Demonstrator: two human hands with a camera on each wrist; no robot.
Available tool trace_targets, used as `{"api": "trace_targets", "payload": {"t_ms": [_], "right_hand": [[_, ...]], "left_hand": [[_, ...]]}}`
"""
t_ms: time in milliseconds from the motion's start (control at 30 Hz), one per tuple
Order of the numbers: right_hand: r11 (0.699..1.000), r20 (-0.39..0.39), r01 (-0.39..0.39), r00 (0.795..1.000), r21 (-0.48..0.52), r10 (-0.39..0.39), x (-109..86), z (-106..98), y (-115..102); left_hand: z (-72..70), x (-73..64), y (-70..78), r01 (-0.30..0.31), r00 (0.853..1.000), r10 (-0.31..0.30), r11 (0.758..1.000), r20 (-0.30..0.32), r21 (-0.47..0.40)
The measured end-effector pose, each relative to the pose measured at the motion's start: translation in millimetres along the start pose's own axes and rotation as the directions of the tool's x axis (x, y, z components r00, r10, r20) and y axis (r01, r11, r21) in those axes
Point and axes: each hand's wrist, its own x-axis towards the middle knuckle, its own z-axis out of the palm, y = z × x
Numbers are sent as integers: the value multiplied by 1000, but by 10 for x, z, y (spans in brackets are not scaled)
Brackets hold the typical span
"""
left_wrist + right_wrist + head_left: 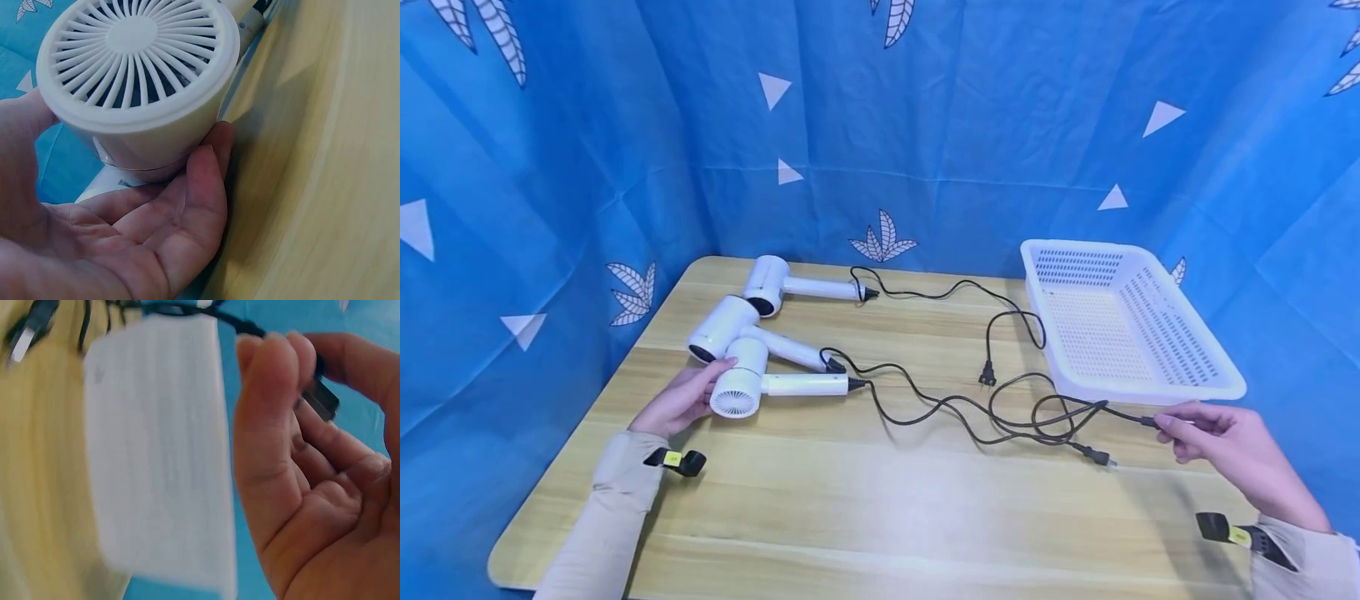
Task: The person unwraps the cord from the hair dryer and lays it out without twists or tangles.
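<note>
Three white hair dryers lie at the left of the table. My left hand [683,400] grips the head of the nearest hair dryer [805,384], thumb on one side and fingers curled round the other; its slotted round grille [132,37] faces the left wrist camera. Behind it, touching or nearly so, is the second hair dryer [724,325]. Farther back lies the third hair dryer [767,282]. Over at the right, my right hand [1232,446] pinches a black plug [320,399] between thumb and fingers, its cord [1123,413] running left into the loose tangle.
A white perforated basket [1195,333] stands at the back right. One loose plug [1096,455] lies in front of it and another plug [987,373] to its left. Black cords cross the middle of the wooden table [880,517]. A blue curtain [925,125] surrounds the back and sides.
</note>
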Motion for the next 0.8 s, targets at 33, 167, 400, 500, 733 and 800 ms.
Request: {"api": "trace_targets", "payload": {"t_ms": [33, 167, 400, 500, 733, 800], "right_hand": [[1000, 14, -23, 1000, -9, 23, 4, -21, 70], [997, 84, -78, 993, -29, 80, 11, -79, 348], [994, 179, -64, 981, -88, 78, 61, 0, 600], [991, 181, -27, 982, -132, 51, 76, 67, 587], [950, 142, 57, 990, -308, -14, 104, 273, 445], [940, 150, 91, 988, -328, -43, 105, 325, 391]], "left_hand": [[-8, -4, 0, -2, 1000, 2, 1000, -5, 10], [-15, 32, 19, -9, 1000, 9, 999, -15, 33], [25, 67, 83, -4, 999, 7, 997, -39, 80], [61, 66, 111, -17, 998, 24, 994, -65, 112], [147, 30, 146, 8, 991, 14, 987, -133, 163], [155, 17, 143, 12, 990, 15, 983, -143, 185]]}}
